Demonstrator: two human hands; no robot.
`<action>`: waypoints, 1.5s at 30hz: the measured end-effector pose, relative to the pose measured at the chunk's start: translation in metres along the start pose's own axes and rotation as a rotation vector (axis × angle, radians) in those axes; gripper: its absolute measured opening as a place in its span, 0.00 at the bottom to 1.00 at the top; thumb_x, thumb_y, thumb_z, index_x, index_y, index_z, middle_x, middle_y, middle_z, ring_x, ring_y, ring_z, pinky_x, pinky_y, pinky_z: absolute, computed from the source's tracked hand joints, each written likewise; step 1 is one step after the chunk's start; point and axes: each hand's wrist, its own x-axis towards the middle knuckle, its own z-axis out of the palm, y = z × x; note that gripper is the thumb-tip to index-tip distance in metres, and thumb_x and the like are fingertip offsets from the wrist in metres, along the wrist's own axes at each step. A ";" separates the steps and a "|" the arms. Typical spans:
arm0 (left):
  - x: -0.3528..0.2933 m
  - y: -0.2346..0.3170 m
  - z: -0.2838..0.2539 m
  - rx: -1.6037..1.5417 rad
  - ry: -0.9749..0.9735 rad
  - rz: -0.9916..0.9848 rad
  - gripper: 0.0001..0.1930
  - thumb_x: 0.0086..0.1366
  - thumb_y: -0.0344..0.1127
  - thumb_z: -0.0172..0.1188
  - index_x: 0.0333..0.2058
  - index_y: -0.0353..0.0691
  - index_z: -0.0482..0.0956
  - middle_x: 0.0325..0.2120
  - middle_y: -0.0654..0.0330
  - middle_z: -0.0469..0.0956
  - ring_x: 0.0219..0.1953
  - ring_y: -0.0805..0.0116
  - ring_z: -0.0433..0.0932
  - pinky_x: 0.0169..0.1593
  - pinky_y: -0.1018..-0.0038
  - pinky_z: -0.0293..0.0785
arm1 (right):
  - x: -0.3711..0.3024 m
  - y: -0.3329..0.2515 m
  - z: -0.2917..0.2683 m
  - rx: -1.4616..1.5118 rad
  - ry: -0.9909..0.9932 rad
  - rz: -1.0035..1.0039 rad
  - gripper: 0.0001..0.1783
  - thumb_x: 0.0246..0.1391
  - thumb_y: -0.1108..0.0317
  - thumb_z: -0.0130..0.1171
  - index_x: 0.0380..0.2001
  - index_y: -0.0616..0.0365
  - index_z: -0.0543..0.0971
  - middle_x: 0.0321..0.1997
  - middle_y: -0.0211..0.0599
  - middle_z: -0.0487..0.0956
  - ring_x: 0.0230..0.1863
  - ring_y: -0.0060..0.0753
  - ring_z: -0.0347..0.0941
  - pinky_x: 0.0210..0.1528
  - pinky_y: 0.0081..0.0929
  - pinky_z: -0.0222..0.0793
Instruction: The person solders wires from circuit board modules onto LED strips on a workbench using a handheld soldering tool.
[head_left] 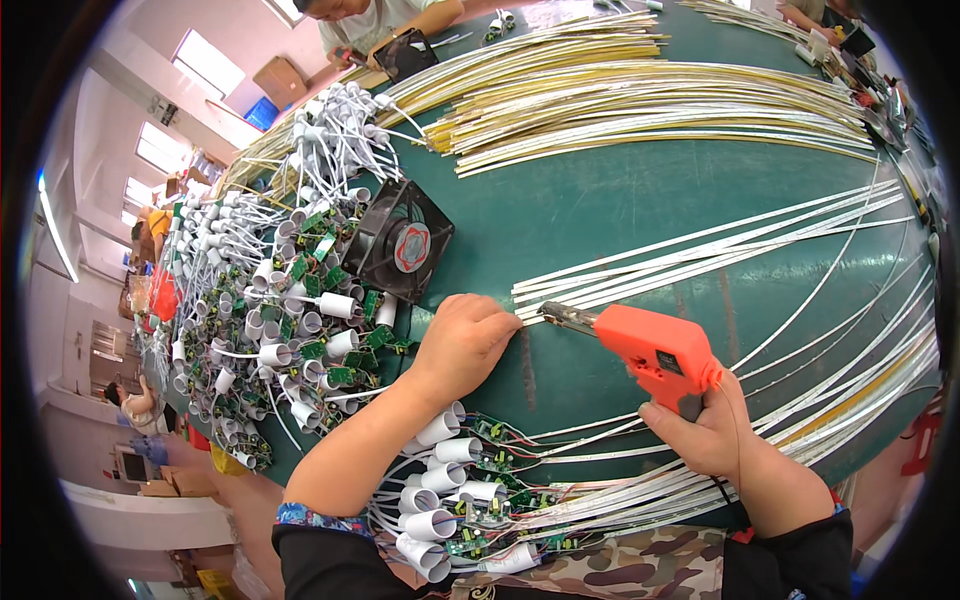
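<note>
My right hand [712,428] grips the handle of an orange soldering gun [650,345], whose dark metal tip points left. That tip is just above the left ends of several thin white strips [690,252] lying on the green table. My left hand [460,342] is closed, with thumb and fingertips pinched at the end of the nearest strip in that group, close to the gun's tip. Nearer to me, more white strips [640,510] are joined by thin wires to small green boards [490,430] and white cylindrical housings [428,525].
A square black fan [402,240] stands just beyond my left hand. To its left spreads a big heap of white housings [270,354] with green boards. Bundles of white and yellow strips [640,105] lie across the far table [600,215]. Across it, another person [385,25] works.
</note>
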 end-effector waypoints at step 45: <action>0.001 0.000 0.000 0.067 -0.016 0.091 0.11 0.49 0.24 0.64 0.34 0.39 0.80 0.29 0.60 0.76 0.36 0.56 0.76 0.44 0.61 0.71 | 0.002 0.002 0.004 0.050 0.058 -0.103 0.21 0.49 0.77 0.60 0.49 0.65 0.75 0.32 0.26 0.75 0.30 0.14 0.66 0.37 0.19 0.65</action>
